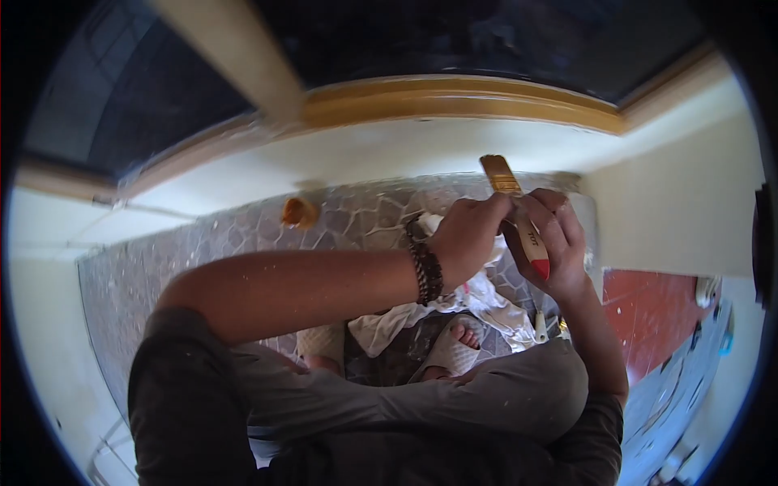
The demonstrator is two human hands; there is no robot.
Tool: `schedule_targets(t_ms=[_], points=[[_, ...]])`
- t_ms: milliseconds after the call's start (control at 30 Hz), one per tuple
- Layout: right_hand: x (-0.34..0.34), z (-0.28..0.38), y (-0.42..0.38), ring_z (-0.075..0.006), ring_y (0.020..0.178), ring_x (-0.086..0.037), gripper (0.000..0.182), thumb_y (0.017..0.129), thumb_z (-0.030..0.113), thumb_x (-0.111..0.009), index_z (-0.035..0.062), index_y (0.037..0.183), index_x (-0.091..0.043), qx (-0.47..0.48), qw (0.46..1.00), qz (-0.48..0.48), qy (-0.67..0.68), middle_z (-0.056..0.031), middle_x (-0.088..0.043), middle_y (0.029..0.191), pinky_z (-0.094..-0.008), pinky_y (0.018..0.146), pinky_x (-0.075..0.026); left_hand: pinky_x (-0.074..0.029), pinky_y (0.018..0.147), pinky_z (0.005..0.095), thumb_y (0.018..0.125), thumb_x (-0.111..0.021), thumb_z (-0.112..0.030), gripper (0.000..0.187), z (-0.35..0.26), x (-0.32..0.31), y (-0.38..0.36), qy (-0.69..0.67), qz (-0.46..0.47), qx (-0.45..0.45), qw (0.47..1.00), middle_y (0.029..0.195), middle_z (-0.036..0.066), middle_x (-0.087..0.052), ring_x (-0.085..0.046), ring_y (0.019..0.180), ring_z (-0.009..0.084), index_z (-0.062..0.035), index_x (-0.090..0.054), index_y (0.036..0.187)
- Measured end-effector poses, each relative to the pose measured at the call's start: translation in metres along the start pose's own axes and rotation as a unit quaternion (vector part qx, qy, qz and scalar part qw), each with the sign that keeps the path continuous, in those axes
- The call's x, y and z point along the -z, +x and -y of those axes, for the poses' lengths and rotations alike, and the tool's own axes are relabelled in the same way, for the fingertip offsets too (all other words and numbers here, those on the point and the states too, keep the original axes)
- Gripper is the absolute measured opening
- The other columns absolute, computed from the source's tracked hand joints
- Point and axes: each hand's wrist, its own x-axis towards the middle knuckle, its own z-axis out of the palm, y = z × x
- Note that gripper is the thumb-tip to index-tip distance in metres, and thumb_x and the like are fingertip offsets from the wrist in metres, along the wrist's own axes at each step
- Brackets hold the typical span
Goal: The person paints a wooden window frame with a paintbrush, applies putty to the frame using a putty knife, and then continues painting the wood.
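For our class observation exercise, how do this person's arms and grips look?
Dark, short fabric sleeves leave the left forearm and right forearm bare. A dark, braided bracelet circles the left wrist. Pale specks dot the left forearm. The left grip and right grip are ungloved.

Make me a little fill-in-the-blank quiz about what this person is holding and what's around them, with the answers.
The paintbrush ends, opposite its bristles, in the colour ____.
A dark band is worn just behind the person's ____ hand.
The crumpled cloth on the floor is mostly ____.
Missing words: red; left; white.
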Motion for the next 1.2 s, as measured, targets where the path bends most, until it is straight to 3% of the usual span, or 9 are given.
schedule_targets(t_ms=[133,267,300,433,533,567,633,733,1200], points=[[-0.032,0.023,0.02,-0.0303,0.088,-0.065,0.046,0.063,0.003,-0.078,0.0012,0.106,-0.064,0.014,0.999,0.038,0.035,-0.0145,-0.062,0.1,-0.0375,0.072,-0.055,-0.053,0.076,0.0373,0.092,-0.042,-0.006,0.02,0.041,0.023,-0.023,0.087,-0.058,-0.129,0.986,0.094,0.018,-0.067,-0.068,0.089,0.0271,0.0014,-0.055,0.105],[-0.046,0.035,0.038,-0.0302,0.085,-0.066,0.027,0.072,0.002,-0.077,0.0012,0.097,-0.066,0.056,0.988,0.134,0.055,-0.0138,-0.064,0.1,-0.0368,0.072,-0.056,-0.052,0.071,0.0341,0.099,-0.035,-0.042,0.048,0.034,0.065,-0.056,-0.248,0.099,0.127,0.955,0.09,0.012,-0.068,-0.065,0.079,0.021,-0.0002,-0.055,0.113],[-0.05,0.037,0.044,-0.0279,0.084,-0.067,0.025,0.074,0.003,-0.076,0.0013,0.097,-0.067,0.034,0.985,0.153,0.067,-0.0136,-0.066,0.098,-0.0356,0.072,-0.055,-0.049,0.068,0.0332,0.097,-0.029,-0.061,0.068,0.024,0.087,-0.066,-0.163,0.148,0.242,0.945,0.084,0.009,-0.068,-0.061,0.073,0.0167,-0.0019,-0.061,0.108],[-0.078,0.052,0.059,-0.0149,0.074,-0.066,0.017,0.086,0.018,-0.073,0.0024,0.092,-0.068,-0.287,0.919,0.23,0.143,-0.0075,-0.069,0.079,-0.0281,0.07,-0.053,-0.048,0.064,0.0352,0.093,-0.048,-0.062,0.063,0.108,0.189,-0.092,0.295,0.419,0.067,0.856,0.075,0.012,-0.065,-0.057,0.066,0.0205,-0.0034,-0.068,0.085],[-0.114,0.062,0.08,-0.0136,0.074,-0.066,0.019,0.089,0.017,-0.069,0.0003,0.098,-0.065,-0.381,0.853,0.28,0.221,-0.0073,-0.067,0.082,-0.0272,0.07,-0.054,-0.051,0.083,0.0414,0.078,-0.067,-0.062,0.07,0.186,0.235,-0.122,0.449,0.206,0.307,0.813,0.102,0.018,-0.067,-0.065,0.099,0.0285,-0.003,-0.061,0.114],[-0.129,0.064,0.087,-0.0138,0.076,-0.066,0.021,0.091,0.014,-0.067,-0.0016,0.104,-0.062,-0.39,0.828,0.292,0.278,-0.0089,-0.066,0.088,-0.0271,0.071,-0.055,-0.051,0.083,0.0414,0.078,-0.067,-0.062,0.07,0.207,0.239,-0.13,0.442,0.206,0.306,0.818,0.102,0.018,-0.067,-0.065,0.099,0.0285,-0.003,-0.061,0.114],[-0.165,0.068,0.095,-0.0141,0.078,-0.066,0.022,0.092,0.015,-0.066,-0.0011,0.107,-0.061,-0.372,0.824,0.274,0.328,-0.0089,-0.066,0.09,-0.0279,0.071,-0.056,-0.046,0.092,0.0427,0.069,-0.077,-0.059,0.088,0.269,0.232,-0.143,0.396,-0.153,0.164,0.89,0.12,0.021,-0.06,-0.059,0.108,0.0346,-0.0001,-0.051,0.128],[-0.218,0.085,0.097,-0.0131,0.077,-0.065,0.024,0.093,0.017,-0.065,-0.0001,0.109,-0.06,-0.373,0.796,0.232,0.416,-0.0079,-0.066,0.09,-0.0271,0.069,-0.056,-0.038,0.102,0.0449,0.06,-0.088,-0.047,0.101,0.304,0.218,-0.118,0.277,-0.283,0.075,0.915,0.136,0.019,-0.048,-0.048,0.124,0.0339,-0.0062,-0.039,0.138],[-0.276,0.095,0.082,-0.0156,0.083,-0.065,0.027,0.093,0.019,-0.066,-0.0022,0.109,-0.061,-0.366,0.826,0.19,0.383,-0.0085,-0.066,0.094,-0.0271,0.068,-0.055,-0.036,0.095,0.0417,0.058,-0.086,-0.029,0.067,0.333,0.195,-0.08,0.209,-0.411,-0.021,0.887,0.112,0.006,-0.061,-0.051,0.112,0.0287,-0.0133,-0.056,0.116]])
